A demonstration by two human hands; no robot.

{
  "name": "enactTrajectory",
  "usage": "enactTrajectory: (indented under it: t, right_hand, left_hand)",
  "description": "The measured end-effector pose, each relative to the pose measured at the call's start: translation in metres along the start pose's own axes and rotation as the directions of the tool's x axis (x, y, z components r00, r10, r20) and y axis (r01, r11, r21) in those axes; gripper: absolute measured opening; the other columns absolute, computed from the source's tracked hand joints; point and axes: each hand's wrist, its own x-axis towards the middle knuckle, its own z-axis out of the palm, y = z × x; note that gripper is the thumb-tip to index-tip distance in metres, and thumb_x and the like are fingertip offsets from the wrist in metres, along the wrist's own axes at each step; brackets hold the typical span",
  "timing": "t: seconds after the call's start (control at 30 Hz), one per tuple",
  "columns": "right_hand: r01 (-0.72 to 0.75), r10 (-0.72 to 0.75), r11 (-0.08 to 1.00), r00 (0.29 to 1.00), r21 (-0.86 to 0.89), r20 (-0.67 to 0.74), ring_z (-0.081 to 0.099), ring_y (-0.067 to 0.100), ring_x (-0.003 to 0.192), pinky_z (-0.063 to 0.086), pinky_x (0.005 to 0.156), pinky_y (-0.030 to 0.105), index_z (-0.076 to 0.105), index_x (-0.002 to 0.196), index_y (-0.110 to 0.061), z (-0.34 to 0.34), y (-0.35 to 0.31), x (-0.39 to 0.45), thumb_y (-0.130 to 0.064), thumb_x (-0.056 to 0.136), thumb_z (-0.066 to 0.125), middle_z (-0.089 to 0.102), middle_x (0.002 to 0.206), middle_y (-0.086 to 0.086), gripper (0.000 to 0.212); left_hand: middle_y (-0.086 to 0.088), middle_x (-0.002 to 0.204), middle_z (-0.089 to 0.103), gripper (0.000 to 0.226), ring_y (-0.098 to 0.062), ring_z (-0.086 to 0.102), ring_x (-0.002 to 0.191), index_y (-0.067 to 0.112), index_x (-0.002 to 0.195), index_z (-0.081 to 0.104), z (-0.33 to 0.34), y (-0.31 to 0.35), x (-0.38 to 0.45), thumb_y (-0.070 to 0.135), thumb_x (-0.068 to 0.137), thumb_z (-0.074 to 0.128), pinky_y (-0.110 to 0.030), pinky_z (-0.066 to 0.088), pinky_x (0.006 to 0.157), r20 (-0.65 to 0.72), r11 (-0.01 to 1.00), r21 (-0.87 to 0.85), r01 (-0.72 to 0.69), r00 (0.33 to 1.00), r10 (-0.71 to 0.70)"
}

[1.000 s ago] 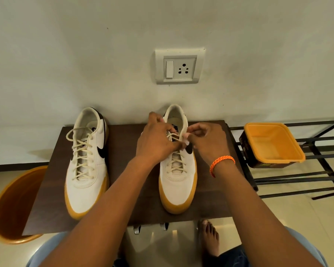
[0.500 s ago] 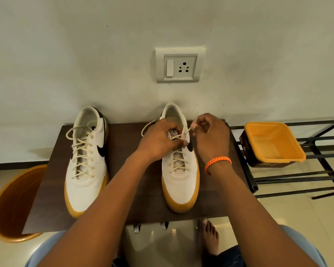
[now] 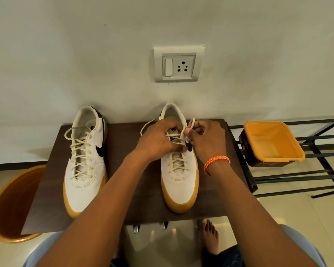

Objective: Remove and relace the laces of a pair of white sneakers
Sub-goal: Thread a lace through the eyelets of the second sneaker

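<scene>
Both hands have shifted toward the collar of the right white canvas sneaker with gum sole (image 3: 178,182). On the dark wood-grain tabletop (image 3: 123,143), the right hand (image 3: 206,139) pinches its cream woven lace (image 3: 189,125), while the left hand (image 3: 158,139) curls over the tongue, also gripping lace.

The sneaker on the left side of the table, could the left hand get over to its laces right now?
Probably yes. The left sneaker sits uncovered on the table, with nothing between it and the left hand, but that hand first has to let go of the right sneaker.
</scene>
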Motion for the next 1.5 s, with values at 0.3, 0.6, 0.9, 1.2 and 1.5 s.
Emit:
enactTrajectory:
  t: [0.3,0.6,0.9,1.2,1.5]
  right_hand:
    - [0.086,-0.014,0.969,0.955,0.231,-0.297,0.074,0.014,0.071,0.065,0.075,0.041,0.074,0.090,-0.014,-0.022,-0.007,0.014,-0.010,0.097,0.069,0.074,0.077,-0.001,0.009]
    - [-0.060,0.057,0.997,0.997,0.055,0.059,0.074,0.013,0.066,0.065,0.075,0.042,0.076,0.085,-0.019,0.004,0.003,0.000,-0.016,0.089,0.081,0.075,0.073,-0.002,0.007]
    - [0.019,-0.007,0.998,0.981,0.061,-0.191,0.072,0.008,0.068,0.064,0.075,0.038,0.074,0.087,-0.015,-0.007,-0.003,0.005,-0.014,0.097,0.072,0.073,0.074,-0.005,0.010]
    - [-0.074,0.049,0.928,0.996,-0.366,-0.076,0.067,0.021,0.092,0.055,0.077,0.035,0.065,0.105,-0.019,-0.021,0.009,0.006,-0.025,0.088,0.077,0.070,0.108,0.003,0.022]
    - [0.226,-0.173,0.802,0.974,-0.553,0.148,0.057,0.023,0.106,0.045,0.086,0.040,0.068,0.107,-0.025,-0.001,-0.003,-0.003,-0.029,0.100,0.060,0.071,0.103,0.000,0.012]
  left_hand:
    - [0.020,0.106,0.067,0.052,-0.005,0.067,0.098,0.043,0.106,0.066,-0.001,-0.007,0.003,0.043,0.064,0.097,-0.048,0.062,0.087,0.022,1.000,-0.010,0.026,0.999,-0.026]
    - [0.023,0.105,0.068,0.052,-0.004,0.067,0.098,0.043,0.105,0.067,-0.001,-0.008,0.000,0.044,0.062,0.096,-0.050,0.061,0.089,0.008,0.999,-0.034,0.009,1.000,-0.008]
    - [0.020,0.113,0.065,0.053,-0.006,0.065,0.104,0.046,0.110,0.067,0.000,-0.005,-0.001,0.043,0.066,0.097,-0.048,0.061,0.093,0.025,0.996,-0.086,0.031,0.999,-0.029]
    - [0.012,0.128,0.044,0.060,-0.013,0.058,0.107,0.049,0.125,0.055,-0.013,-0.006,-0.001,0.053,0.075,0.088,-0.042,0.059,0.091,-0.022,0.991,0.123,-0.051,0.998,0.054]
    - [0.002,0.085,0.069,0.040,-0.022,0.067,0.079,0.021,0.096,0.062,-0.021,-0.002,-0.008,0.060,0.101,0.056,-0.045,0.055,0.075,0.005,0.955,0.228,0.191,0.980,-0.197]
